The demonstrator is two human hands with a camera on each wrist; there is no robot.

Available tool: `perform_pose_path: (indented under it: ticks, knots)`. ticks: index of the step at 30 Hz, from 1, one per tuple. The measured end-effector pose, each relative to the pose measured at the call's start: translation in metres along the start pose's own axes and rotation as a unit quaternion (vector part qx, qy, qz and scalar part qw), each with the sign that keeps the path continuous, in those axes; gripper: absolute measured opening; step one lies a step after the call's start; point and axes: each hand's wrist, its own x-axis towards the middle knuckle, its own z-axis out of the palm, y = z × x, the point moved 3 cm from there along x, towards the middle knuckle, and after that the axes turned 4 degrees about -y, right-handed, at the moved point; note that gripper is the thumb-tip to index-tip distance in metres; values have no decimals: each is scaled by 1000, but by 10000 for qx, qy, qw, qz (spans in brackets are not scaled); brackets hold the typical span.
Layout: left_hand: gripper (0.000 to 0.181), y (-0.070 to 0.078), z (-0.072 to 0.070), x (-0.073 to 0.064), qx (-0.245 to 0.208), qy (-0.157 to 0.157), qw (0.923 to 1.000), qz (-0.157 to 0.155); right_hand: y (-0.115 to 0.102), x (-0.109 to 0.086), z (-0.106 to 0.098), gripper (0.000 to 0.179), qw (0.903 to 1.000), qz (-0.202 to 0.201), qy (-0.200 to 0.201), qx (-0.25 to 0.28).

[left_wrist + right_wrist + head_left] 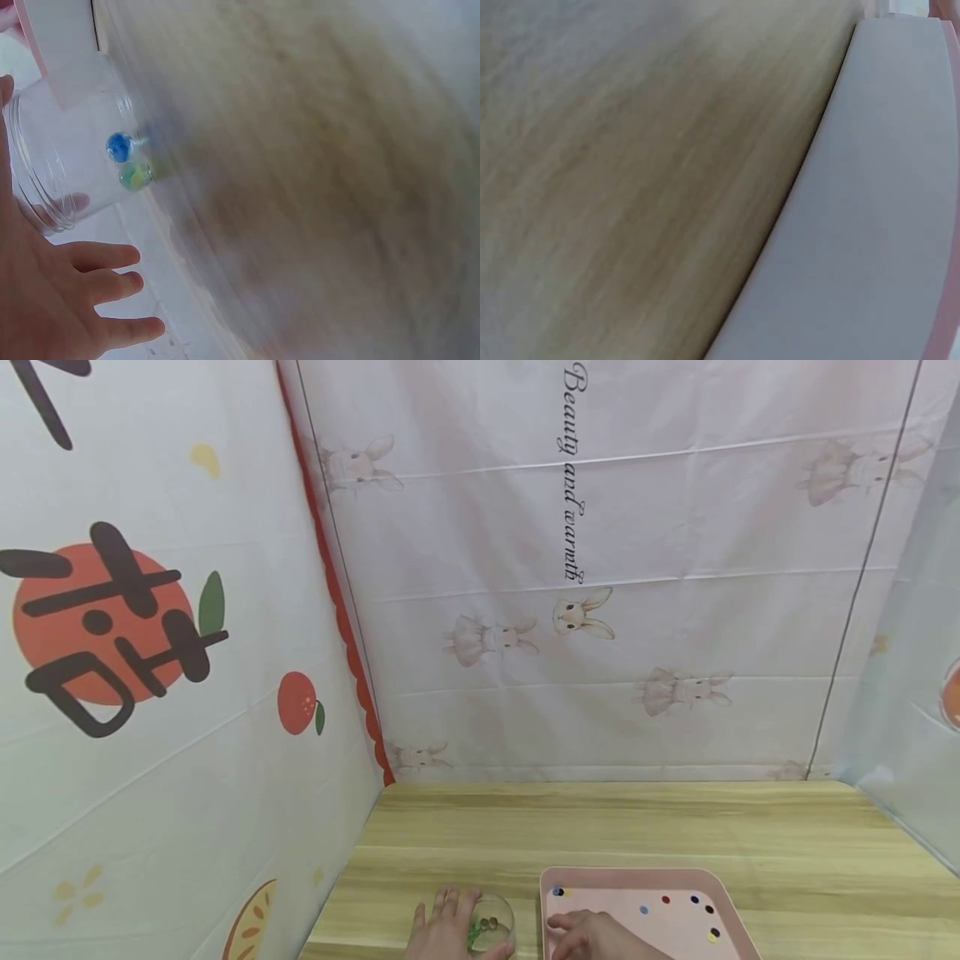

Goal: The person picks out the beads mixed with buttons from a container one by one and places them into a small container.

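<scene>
My left hand (442, 931) holds a clear jar (501, 906) near its mouth, thumb and forefinger about it, the other fingers spread. In the left wrist view, a blue marble (120, 147) and a green-yellow marble (134, 175) lie at the bottom of the jar. Over the left part of a pink tray (697, 878) is my right hand (603, 937), its fingers bent downward; whether anything is between the fingertips is hidden. Around it in the tray lie small coloured balls, among them a red one (665, 900) and a light blue one (643, 910).
Jar and tray stand side by side on a wood-grain table (600, 822). The tray's raised outer wall (855, 225) fills the right side of the right wrist view. Printed cloths hang at the back (480, 527) and on the left (150, 777).
</scene>
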Motion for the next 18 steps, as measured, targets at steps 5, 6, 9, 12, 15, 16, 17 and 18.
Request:
perform_pose_path:
  ticks: [5, 6, 9, 12, 15, 16, 17, 18]
  knots:
    - [90, 0, 0, 0, -11, -22, 10000, -9, 2, 0, 2, 14, 9996, 145, -94, 232]
    - [90, -1, 0, 1, -10, -22, 10000, -7, 2, 0, 2, 15, 9996, 164, -109, 225]
    - [89, -1, 0, 1, -7, -23, 10000, -9, 2, 0, 1, 17, 9997, 160, -146, 144]
    - [90, -1, 0, 1, -26, -31, 10000, -31, 3, 1, 0, 16, 9997, 82, -192, 145]
    - [91, -1, 0, 2, -41, -20, 10000, -23, 4, 2, 2, 13, 9998, 17, -184, 31]
    - [91, -1, 0, 2, -49, -15, 10000, -17, 4, 3, 3, 12, 9998, 59, -166, 28]
    - [91, -1, 0, 2, -48, -2, 10000, -1, 5, 4, 4, 10, 9998, 127, -151, 51]
    - [91, -1, 0, 1, -45, 14, 10000, 13, 6, 6, 6, 10, 9993, 296, -116, 200]
